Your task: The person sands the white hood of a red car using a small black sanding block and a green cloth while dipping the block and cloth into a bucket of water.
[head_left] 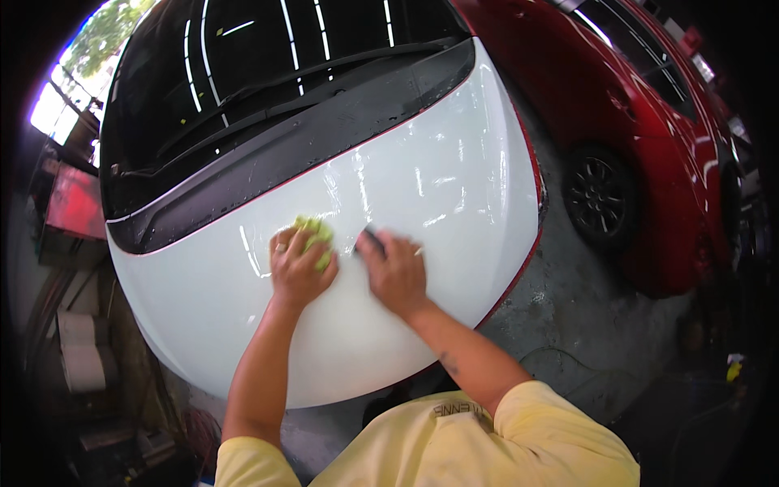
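Both arms reach over the white hood [357, 325] of a car, whose surface shines with bright reflections. My left hand [299, 264] is closed round a crumpled yellow-green cloth [319, 233] and presses it on the middle of the hood. Just to its right, my right hand [396, 272] grips a small dark block [372, 241] against the paint. Most of that block is hidden under the fingers, so its exact kind does not show. The two hands are a short gap apart.
Beyond the hood lie the black wipers [268, 114] and dark windshield [268, 49]. A red car [600, 138] stands close on the right, over grey floor [535, 325]. At the left are a red panel [75, 201] and a pale folded item [81, 353].
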`<action>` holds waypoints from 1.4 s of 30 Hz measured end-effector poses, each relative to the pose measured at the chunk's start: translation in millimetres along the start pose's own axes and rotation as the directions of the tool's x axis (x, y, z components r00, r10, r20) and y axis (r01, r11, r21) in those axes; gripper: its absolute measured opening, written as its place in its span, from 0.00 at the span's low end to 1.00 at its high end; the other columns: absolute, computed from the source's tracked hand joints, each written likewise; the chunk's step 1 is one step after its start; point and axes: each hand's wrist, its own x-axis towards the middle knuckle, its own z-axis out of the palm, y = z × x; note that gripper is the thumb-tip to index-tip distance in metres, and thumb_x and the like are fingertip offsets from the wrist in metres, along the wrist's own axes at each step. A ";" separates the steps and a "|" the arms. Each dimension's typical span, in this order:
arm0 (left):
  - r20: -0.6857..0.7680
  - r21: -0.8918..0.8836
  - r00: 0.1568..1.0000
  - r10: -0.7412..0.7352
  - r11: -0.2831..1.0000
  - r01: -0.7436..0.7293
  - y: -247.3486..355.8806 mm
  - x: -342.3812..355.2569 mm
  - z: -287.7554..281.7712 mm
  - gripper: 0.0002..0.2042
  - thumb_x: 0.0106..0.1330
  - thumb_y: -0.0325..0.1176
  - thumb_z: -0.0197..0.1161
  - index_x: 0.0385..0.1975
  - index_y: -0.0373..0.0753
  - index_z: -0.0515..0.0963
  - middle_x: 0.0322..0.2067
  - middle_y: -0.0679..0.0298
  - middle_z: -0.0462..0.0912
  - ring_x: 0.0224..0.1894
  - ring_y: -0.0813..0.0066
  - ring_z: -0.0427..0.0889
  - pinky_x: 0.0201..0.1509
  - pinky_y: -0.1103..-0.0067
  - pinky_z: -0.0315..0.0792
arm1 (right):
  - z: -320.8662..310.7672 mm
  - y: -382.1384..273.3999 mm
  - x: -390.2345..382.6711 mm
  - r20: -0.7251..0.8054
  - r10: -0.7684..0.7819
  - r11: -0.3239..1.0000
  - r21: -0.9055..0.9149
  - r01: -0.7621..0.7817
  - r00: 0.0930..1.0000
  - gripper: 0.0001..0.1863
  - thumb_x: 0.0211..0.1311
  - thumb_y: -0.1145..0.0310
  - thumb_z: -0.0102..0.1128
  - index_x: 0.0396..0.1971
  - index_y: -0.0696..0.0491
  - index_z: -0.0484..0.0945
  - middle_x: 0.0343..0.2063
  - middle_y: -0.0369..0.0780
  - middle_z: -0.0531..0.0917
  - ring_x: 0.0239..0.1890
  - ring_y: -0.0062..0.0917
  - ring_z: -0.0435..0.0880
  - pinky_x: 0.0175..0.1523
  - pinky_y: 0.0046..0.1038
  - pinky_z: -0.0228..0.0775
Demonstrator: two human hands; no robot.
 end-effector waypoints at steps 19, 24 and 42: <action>0.042 0.191 0.972 -0.232 0.957 0.220 -93.7 -0.4 -41.3 0.22 0.61 0.40 0.76 0.58 0.52 0.89 0.70 0.59 0.81 0.74 0.49 0.74 0.78 0.56 0.64 | 43.4 27.4 58.6 -0.089 -0.117 0.990 0.075 0.124 0.989 0.21 0.74 0.69 0.60 0.64 0.44 0.85 0.49 0.41 0.88 0.51 0.37 0.87 0.56 0.50 0.81; 0.027 0.148 0.976 -0.214 0.967 0.208 -86.3 11.1 -26.8 0.20 0.60 0.37 0.76 0.54 0.50 0.92 0.70 0.59 0.81 0.74 0.49 0.74 0.79 0.57 0.64 | 21.7 225.0 200.4 -0.202 0.374 0.902 -0.150 -0.406 0.905 0.14 0.79 0.62 0.59 0.58 0.44 0.86 0.50 0.43 0.86 0.53 0.43 0.84 0.57 0.48 0.77; 0.022 0.212 0.970 -0.241 0.949 0.231 -90.0 7.3 -33.3 0.21 0.58 0.40 0.75 0.54 0.53 0.91 0.66 0.61 0.83 0.72 0.50 0.76 0.78 0.57 0.64 | 50.0 100.7 156.1 -0.039 0.295 0.951 -0.090 -0.297 0.955 0.16 0.78 0.63 0.59 0.61 0.44 0.83 0.48 0.44 0.84 0.50 0.42 0.84 0.54 0.49 0.78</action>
